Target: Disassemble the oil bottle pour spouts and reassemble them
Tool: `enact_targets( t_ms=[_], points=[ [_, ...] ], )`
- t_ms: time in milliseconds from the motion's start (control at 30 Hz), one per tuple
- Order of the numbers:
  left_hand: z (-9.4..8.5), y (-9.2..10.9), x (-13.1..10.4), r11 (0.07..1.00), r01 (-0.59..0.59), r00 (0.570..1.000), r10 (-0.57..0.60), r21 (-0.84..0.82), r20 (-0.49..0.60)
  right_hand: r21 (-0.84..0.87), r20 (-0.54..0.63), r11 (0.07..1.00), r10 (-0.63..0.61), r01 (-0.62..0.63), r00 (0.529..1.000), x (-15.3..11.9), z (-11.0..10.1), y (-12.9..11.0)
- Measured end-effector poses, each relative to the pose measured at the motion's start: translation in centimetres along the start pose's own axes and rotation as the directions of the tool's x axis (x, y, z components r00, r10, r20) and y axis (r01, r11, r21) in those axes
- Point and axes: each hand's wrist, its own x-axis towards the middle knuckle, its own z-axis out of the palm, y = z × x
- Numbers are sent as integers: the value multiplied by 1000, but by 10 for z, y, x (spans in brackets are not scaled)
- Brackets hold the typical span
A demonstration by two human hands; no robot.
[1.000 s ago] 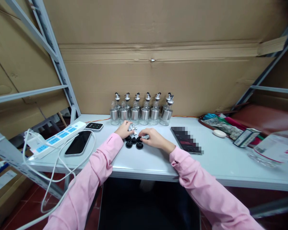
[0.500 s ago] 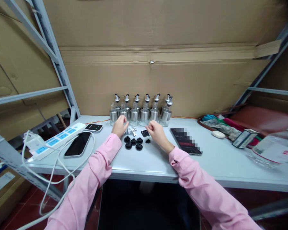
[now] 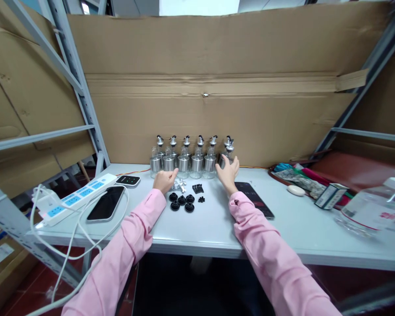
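Observation:
Two rows of glass bottles with metal sleeves (image 3: 183, 163) stand at the back of the table; the rear ones carry silver pour spouts (image 3: 200, 140). My right hand (image 3: 228, 172), fingers spread, is in front of the rightmost bottle, which has a spout on it. My left hand (image 3: 165, 179) is closed near the front bottles, beside small whitish parts (image 3: 181, 185); whatever its fingers hold is too small to make out. Several black round stoppers (image 3: 182, 200) lie between my forearms, with small black pieces (image 3: 198, 188) to their right.
On the left lie a power strip (image 3: 77, 197) with white cables, a phone (image 3: 105, 203) and a small device (image 3: 128, 180). A dark phone (image 3: 255, 198) is by my right sleeve. Farther right are a white oval object (image 3: 296, 190), a small box (image 3: 331, 196) and a large clear jug (image 3: 373, 208).
My right hand has moved right and forward to the rightmost bottle, and its fingers have opened. My left hand stays closed near the whitish parts. The camera view has tilted up.

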Motion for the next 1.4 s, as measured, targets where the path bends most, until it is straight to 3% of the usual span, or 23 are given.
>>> enact_targets(
  t_ms=[167,267,367,467,533,633,733,767,833,900,967,1067,1200,1400],
  points=[
    [-1,2,-1,998,-23,1000,23,-60,10,-119,57,971,-201,206,978,9,2,17],
    [-1,3,-1,996,-38,999,38,-76,-7,-157,-46,946,-293,282,955,4,-4,19],
    [-1,5,-2,995,-65,998,65,-77,6,-143,-199,972,-213,186,957,0,-11,13],
    [0,8,-4,994,-82,996,84,-70,22,-101,-249,990,-123,100,961,-2,-14,8],
    [0,9,-5,994,-87,996,89,-63,23,-50,-214,996,-78,69,974,-2,-13,8],
    [0,12,-6,991,-115,993,117,-67,26,68,-72,998,5,0,997,-1,-11,13],
    [-2,16,-7,984,-160,986,163,-80,38,155,20,983,98,-100,995,-1,-10,16],
    [-2,17,-8,982,-170,984,174,-82,45,171,12,981,91,-92,996,-1,-11,15],
    [-4,20,-9,980,-182,981,187,-83,59,184,-46,982,-29,37,999,-3,-14,9],
    [-5,23,-10,980,-179,980,185,-92,70,157,-109,952,-247,263,963,-7,-18,-1],
    [-7,25,-11,979,-174,980,182,-104,74,91,-136,887,-440,453,888,-12,-24,-12],
    [-8,30,-13,976,-190,978,198,-105,69,-3,-95,772,-633,635,769,-23,-31,-28],
    [-9,38,-17,977,-200,971,208,-79,121,-98,-51,675,-737,731,674,-34,-38,-37],
    [-6,53,-20,969,-118,981,147,-217,126,-176,-118,643,-766,746,632,-36,-43,-35]
  ],
)
